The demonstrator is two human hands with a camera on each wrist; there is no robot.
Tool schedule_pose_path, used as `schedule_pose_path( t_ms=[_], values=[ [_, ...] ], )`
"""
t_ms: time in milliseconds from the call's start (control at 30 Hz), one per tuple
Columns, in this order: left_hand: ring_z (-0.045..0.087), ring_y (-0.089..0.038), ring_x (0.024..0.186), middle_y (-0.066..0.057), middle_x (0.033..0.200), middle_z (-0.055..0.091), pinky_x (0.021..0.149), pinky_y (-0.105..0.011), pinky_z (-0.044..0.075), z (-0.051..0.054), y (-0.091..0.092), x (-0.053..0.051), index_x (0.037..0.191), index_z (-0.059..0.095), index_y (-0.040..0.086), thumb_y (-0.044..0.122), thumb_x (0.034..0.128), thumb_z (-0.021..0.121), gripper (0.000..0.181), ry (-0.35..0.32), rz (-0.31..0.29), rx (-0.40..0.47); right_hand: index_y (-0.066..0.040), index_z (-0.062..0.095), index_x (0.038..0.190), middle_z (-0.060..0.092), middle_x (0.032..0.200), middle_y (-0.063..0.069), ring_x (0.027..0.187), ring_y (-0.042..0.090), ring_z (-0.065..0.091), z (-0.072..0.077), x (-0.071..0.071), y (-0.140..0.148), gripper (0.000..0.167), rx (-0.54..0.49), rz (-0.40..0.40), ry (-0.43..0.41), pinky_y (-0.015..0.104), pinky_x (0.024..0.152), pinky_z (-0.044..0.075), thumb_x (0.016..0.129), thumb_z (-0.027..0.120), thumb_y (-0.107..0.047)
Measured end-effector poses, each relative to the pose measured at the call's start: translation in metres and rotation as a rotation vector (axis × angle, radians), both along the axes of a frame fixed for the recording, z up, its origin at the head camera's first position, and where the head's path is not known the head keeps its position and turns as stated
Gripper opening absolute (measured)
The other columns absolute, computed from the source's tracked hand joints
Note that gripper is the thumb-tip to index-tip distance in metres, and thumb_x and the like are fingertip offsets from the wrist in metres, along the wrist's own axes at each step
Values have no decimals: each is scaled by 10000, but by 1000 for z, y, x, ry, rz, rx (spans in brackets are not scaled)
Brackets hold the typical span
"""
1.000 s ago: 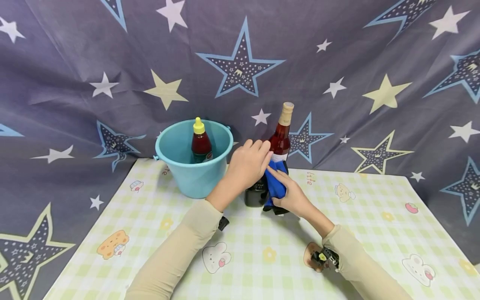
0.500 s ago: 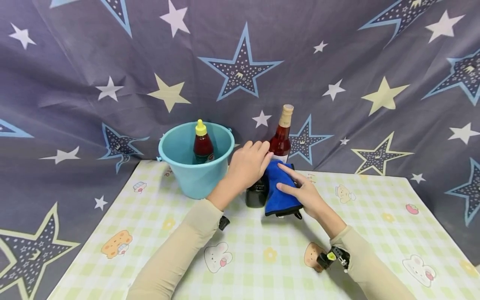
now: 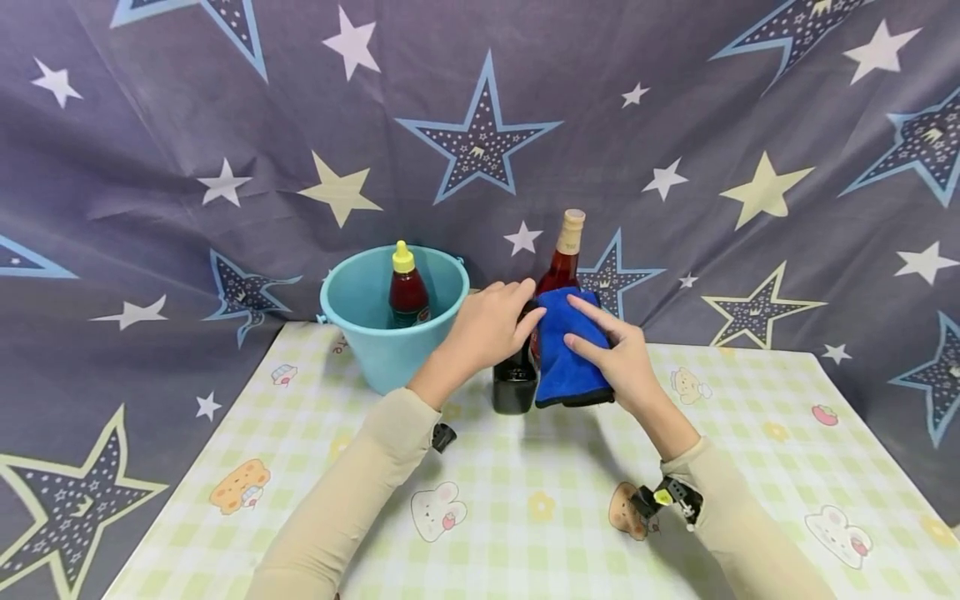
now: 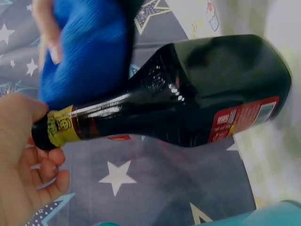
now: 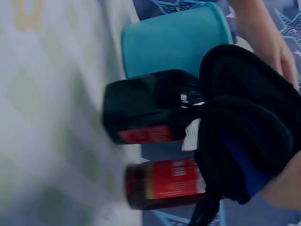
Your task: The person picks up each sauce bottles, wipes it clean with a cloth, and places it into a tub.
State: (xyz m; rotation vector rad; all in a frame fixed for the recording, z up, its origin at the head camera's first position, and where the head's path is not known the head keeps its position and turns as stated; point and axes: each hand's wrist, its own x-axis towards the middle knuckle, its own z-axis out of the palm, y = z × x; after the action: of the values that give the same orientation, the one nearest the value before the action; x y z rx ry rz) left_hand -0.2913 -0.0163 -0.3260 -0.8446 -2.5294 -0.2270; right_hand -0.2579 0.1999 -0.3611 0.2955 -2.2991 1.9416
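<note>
My left hand (image 3: 487, 327) grips a dark sauce bottle (image 3: 514, 392) by its top; in the left wrist view, thumb and fingers close round the black cap above a yellow neck band (image 4: 61, 125). A red label (image 4: 244, 120) shows on the bottle's body. My right hand (image 3: 624, 365) holds a folded blue cloth (image 3: 567, 354) with black edging beside the bottle's right side. In the right wrist view the cloth's dark folds (image 5: 249, 94) hide the bottle's upper part. Whether cloth and bottle touch I cannot tell.
Behind the cloth stands a red-brown glass bottle (image 3: 567, 250) with a pale top. A light blue bucket (image 3: 390, 367) on the left holds a red bottle (image 3: 408, 292) with a yellow cap. A checked cloth (image 3: 525, 542) covers the table; a starry curtain (image 3: 637, 150) hangs behind.
My right hand has moved up and slightly right with the blue cloth, which now shows a broader face and covers more of the glass bottle. The left hand stays at the sauce bottle's top.
</note>
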Motion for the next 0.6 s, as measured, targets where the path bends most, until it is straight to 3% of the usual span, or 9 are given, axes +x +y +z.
schedule_pose_path(
  t_ms=[167,267,333,400,500,600],
  values=[
    [582,-206,683,-31,780,624,572,-312,496,-9,8,2,1133,598,102,393,1053,532,309,154,68,45,-229,668,1362,622,1433,40,1331,227,570,16,-4,-2,467,106,-129,271,367,1061,493,914,770,-147],
    [577,-213,649,-43,768,626,542,-316,488,-11,10,3,1101,604,90,390,1051,540,311,185,93,61,-196,684,1342,660,1381,64,1327,226,580,20,-8,-7,451,152,-158,376,304,1085,462,911,760,-88],
    [579,-214,662,-46,792,630,549,-318,488,-11,10,4,1097,595,89,403,1058,523,324,164,92,56,-151,671,1354,650,1392,96,1346,245,567,21,-8,-13,458,165,-136,391,248,1081,442,915,743,-47],
    [592,-214,714,-44,840,637,594,-323,504,-9,8,4,1118,584,94,415,1066,500,336,106,72,55,-92,646,1372,627,1412,145,1365,289,550,25,-3,-19,466,187,-95,398,267,1098,434,919,723,-10],
    [618,-213,832,-37,950,657,708,-337,537,-6,3,4,1177,566,107,410,1084,450,337,-1,27,47,-33,590,1413,570,1462,200,1397,339,509,28,7,-26,501,204,-33,386,414,1138,423,927,696,17],
    [620,-216,878,-36,978,657,755,-354,536,-3,-3,3,1185,555,115,385,1097,418,315,-75,-9,41,-41,532,1466,517,1516,193,1429,345,470,27,14,-34,561,202,13,363,540,1143,396,931,689,12]
  ],
)
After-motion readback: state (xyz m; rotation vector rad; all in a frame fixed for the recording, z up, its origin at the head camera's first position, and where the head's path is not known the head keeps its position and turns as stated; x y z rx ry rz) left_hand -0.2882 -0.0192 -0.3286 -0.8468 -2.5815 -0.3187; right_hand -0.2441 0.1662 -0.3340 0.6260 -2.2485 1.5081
